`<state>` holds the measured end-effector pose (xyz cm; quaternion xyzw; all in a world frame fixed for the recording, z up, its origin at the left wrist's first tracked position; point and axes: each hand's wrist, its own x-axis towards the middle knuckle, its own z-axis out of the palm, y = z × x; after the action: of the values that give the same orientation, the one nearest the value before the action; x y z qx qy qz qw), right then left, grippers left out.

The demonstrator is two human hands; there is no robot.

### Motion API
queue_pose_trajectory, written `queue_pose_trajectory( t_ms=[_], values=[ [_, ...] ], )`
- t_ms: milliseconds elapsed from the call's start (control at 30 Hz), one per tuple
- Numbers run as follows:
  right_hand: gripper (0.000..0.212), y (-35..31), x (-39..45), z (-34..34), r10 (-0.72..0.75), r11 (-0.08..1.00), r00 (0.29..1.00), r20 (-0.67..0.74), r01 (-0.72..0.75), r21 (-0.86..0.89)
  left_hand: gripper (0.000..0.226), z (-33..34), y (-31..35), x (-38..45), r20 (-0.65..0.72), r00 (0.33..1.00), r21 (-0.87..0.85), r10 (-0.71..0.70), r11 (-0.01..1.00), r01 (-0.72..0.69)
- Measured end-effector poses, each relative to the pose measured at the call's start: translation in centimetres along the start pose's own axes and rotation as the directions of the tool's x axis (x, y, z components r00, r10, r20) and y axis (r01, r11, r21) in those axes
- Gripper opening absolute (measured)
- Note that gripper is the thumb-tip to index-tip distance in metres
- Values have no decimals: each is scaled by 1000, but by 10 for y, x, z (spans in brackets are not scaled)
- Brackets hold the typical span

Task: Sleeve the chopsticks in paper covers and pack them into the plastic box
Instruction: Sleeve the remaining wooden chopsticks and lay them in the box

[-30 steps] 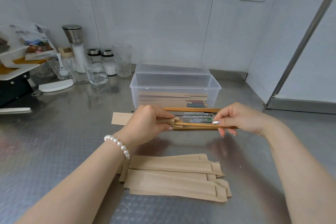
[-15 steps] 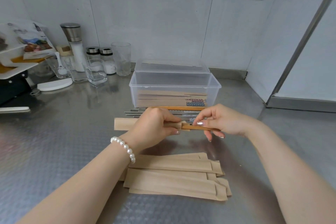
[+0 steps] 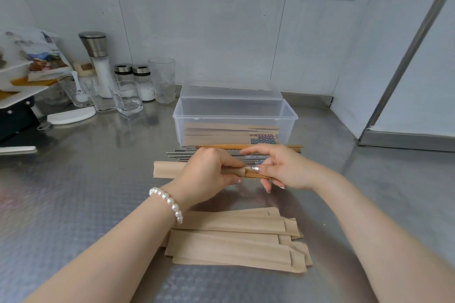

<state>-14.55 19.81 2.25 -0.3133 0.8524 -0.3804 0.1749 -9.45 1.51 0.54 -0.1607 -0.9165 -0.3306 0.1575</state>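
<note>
Two wooden chopsticks (image 3: 256, 175) sit almost wholly inside a paper cover (image 3: 167, 169), only a short stub showing between the fingers of both hands. Left hand (image 3: 209, 174) curls its fingers around the cover's open end; right hand (image 3: 283, 170) pinches the stub with thumb and forefinger, the other fingers loose. Just beyond the fingertips lie loose metal chopsticks (image 3: 187, 152), and behind them the plastic box (image 3: 235, 118) holding sleeved pairs. Nearer than the wrists lies a stack of empty covers (image 3: 234, 241) on the steel counter (image 3: 73, 192).
</note>
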Motion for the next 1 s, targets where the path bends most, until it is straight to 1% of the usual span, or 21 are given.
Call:
queue_pose_trajectory(
  t_ms=[100, 167, 200, 300, 333, 367, 433, 500, 733, 833, 1000],
  values=[
    [43, 1, 2, 3, 1, 1000, 1000, -1, -1, -5, 30, 0, 0, 0, 2, 1000, -9, -13, 1000, 13],
    [41, 2, 2, 2, 3, 1000, 1000, -25, -3, 10, 31, -1, 0, 0, 11, 999, -16, -34, 999, 35],
    [37, 3, 1, -2, 9, 1000, 998, -66, -9, 3, 31, -2, 0, 1, 9, 999, -19, -50, 999, 51],
    [19, 14, -3, -20, 35, 993, 970, -241, -60, -98, 30, -11, -4, 2, -42, 990, -12, -132, 991, 132],
    [16, 19, -4, -26, 56, 989, 961, -271, -91, -119, 30, -15, -7, 3, -62, 983, -2, -171, 985, 171],
    [18, 25, -6, -31, 83, 982, 956, -280, -126, -138, 31, -18, -10, 3, -75, 975, 7, -210, 977, 212],
    [26, 33, -9, -35, 136, 968, 952, -274, -187, -167, 33, -23, -15, 4, -81, 958, 20, -274, 961, 277],
    [27, 36, -10, -36, 160, 964, 949, -273, -210, -164, 33, -25, -17, 3, -79, 950, 26, -302, 952, 305],
    [23, 37, -6, -29, 171, 963, 955, -244, -215, -166, 39, -26, -17, 3, -64, 949, 20, -307, 951, 309],
    [20, 38, -6, -30, 165, 956, 958, -235, -214, -200, 41, -25, -15, 3, -59, 951, 29, -303, 952, 305],
    [22, 38, -6, -31, 145, 955, 964, -224, -196, -224, 40, -26, -14, 3, -49, 955, 30, -294, 955, 296]
  ],
)
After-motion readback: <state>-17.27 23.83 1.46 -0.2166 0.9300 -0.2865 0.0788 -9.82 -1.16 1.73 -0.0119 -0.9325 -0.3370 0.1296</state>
